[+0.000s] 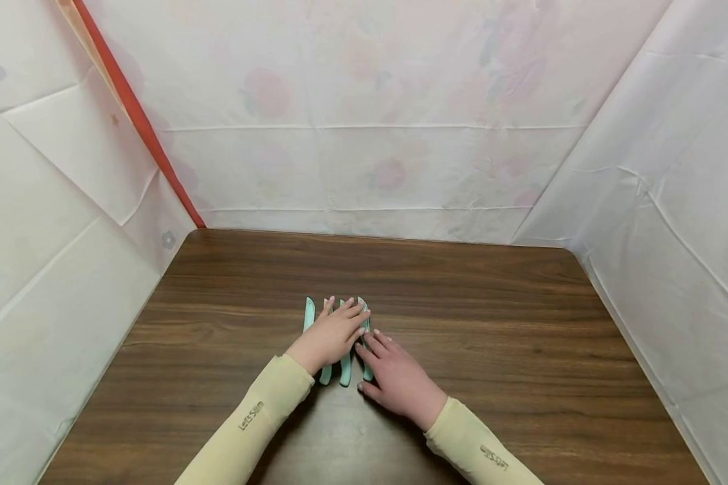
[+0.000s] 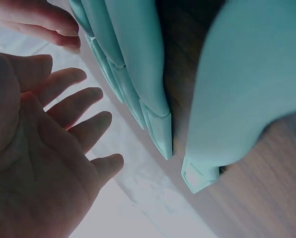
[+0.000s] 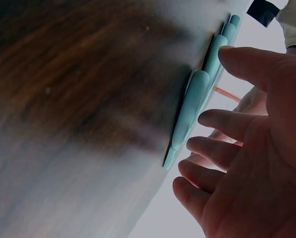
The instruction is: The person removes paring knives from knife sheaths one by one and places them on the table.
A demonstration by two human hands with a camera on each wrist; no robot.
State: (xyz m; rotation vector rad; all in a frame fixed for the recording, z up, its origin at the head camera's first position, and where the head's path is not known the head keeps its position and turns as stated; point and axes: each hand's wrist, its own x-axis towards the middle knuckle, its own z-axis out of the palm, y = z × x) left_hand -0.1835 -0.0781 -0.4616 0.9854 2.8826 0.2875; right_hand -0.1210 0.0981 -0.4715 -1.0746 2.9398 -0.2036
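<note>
Several slim mint-green knives, seemingly in matching sheaths, lie side by side on the brown wooden table, pointing away from me. My left hand (image 1: 332,337) is spread over the row with straight fingers, covering the middle of most of them. The leftmost knife (image 1: 309,315) shows its tip past that hand; in the left wrist view this knife (image 2: 237,89) stands apart from the others. My right hand (image 1: 400,378) lies just right of the rightmost knife (image 1: 367,372), its fingers extended and loosely bent. Whether the fingertips touch the knives I cannot tell.
The wooden table (image 1: 491,303) reaches to pale floral curtains (image 1: 352,168) at the back and at both sides. A red strip (image 1: 139,114) runs down the back left corner.
</note>
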